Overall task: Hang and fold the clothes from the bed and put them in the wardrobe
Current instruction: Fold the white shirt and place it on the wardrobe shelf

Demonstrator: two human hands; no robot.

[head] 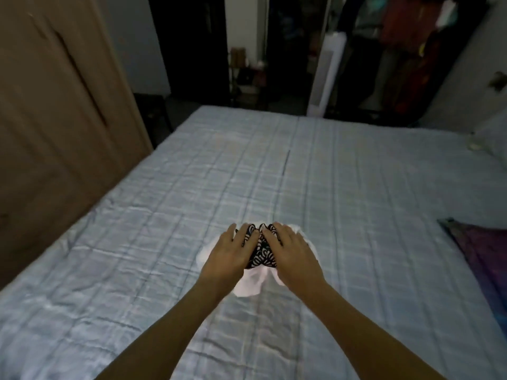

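Left hand: the left hand [231,253] lies palm down, fingers spread and nearly straight, pressing on the left side of the small bundle of clothes without curling round it.
Right hand: the right hand [290,250] lies the same way on the right side of the bundle, flat and spread. Its fingertips are close to those of the left hand at the far edge.
Patterned garment: a black cloth with a white fan-like print [262,256] is bunched between and under the two hands, with ruffled folds showing between the fingers.
White garment: a soft white cloth [251,283] lies beneath the patterned one. It shows out at the near side, the left edge and behind the right hand.
Bed: a bed with a pale blue checked quilted cover [274,174] carries the bundle, which sits in the near middle of the cover.
Purple cloth: a dark purple and blue fabric [482,250] lies on the bed at the right edge of view, well apart from the hands.
Wardrobe: an open dark wardrobe [411,64] beyond the far side of the bed holds hanging red and dark clothes; details are blurred.
Fan: a tall white tower fan [325,75] stands beside the wardrobe.
Door: a plain brown wooden door [55,119] fills the left.
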